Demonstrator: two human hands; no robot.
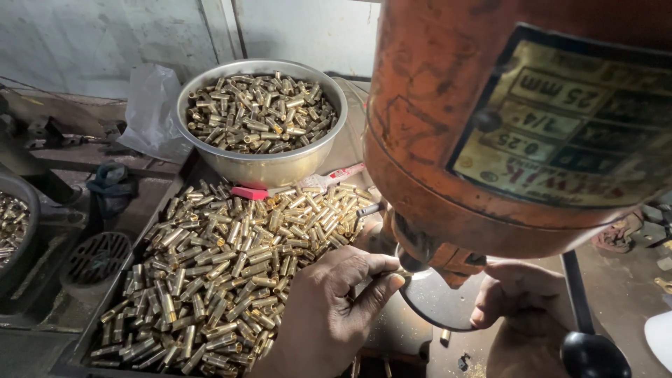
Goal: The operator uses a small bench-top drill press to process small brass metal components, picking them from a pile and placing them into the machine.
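Head view looks down past a big orange-painted drill press head with a worn metal rating plate. Left hand rests at the edge of a loose heap of small brass tubes, short shiny cylinders spread over a dark flat tray; its thumb and forefinger are pressed together near the spindle, pinching something too small to tell, just beside the heap's right edge. Right hand lies under the machine with fingers curled; what it grips is hidden, so I cannot tell its hold. A round grey metal work table sits between the hands. Behind the heap, a dull steel bowl holds more brass tubes. A black ball-ended lever stands lower right.
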